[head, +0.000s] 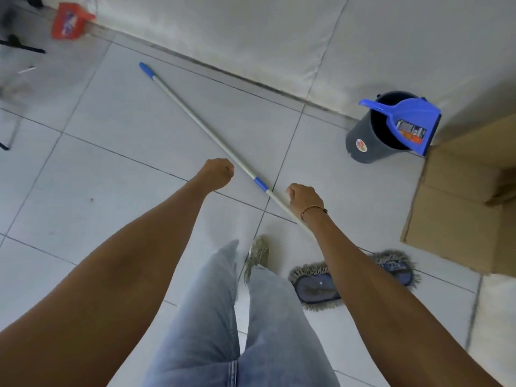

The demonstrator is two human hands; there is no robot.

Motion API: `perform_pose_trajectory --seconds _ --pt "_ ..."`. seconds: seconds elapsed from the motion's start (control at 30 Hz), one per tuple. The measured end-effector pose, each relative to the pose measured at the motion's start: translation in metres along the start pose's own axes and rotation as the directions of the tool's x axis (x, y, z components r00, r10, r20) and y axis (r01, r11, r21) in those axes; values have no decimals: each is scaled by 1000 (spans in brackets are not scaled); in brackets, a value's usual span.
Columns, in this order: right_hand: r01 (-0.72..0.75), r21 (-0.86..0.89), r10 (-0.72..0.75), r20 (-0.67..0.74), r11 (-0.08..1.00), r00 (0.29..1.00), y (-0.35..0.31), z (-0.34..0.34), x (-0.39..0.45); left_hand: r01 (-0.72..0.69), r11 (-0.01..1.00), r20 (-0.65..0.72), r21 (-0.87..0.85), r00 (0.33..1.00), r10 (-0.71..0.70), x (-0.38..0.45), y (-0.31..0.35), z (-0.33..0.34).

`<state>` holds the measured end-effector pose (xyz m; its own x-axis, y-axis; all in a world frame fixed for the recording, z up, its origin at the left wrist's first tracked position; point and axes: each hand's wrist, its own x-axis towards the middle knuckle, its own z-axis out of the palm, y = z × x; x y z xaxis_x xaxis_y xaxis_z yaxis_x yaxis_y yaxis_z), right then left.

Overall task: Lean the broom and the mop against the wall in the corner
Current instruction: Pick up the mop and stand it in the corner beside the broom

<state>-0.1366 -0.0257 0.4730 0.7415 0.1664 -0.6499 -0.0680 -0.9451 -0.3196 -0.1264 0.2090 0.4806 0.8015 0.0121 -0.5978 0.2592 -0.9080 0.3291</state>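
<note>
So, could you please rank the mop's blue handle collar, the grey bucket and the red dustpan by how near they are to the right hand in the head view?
1. Blue handle collar: just left of the right hand, on the mop pole.
2. Grey bucket: ahead and to the right, by the wall, holding a blue dustpan.
3. Red dustpan: far left, by the wall.

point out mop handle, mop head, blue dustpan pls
Silver mop handle with blue grips [195, 118], head view, on the bare metal shaft.
Grey fringed flat mop head [315, 286], head view, on its blue-grey pad left of the forearm.
Blue plastic dustpan [410, 115], head view, on its scoop, in the dark bucket.
</note>
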Motion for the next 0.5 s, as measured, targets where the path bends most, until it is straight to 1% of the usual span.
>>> perform_pose_trajectory --seconds 0.1,0.23,0.37,0.47,0.5 --pt "-16 11 16 20 1000 1000 -11 -7 32 -6 999 32 -49 999 7 38 -13 -9" --pt "-56 49 55 28 997 998 -20 -10 67 -17 999 96 -29 995 20 80 -29 -12" --pt "-140 78 137 34 987 990 -29 2 112 -3 999 190 -32 982 10 134 -54 -17" --pt "-187 114 184 36 976 982 -31 14 150 30 993 166 -112 986 -11 178 -72 -22" --pt "-207 133 204 39 969 978 -28 22 164 73 978 158 -194 986 -42 196 -78 -18"
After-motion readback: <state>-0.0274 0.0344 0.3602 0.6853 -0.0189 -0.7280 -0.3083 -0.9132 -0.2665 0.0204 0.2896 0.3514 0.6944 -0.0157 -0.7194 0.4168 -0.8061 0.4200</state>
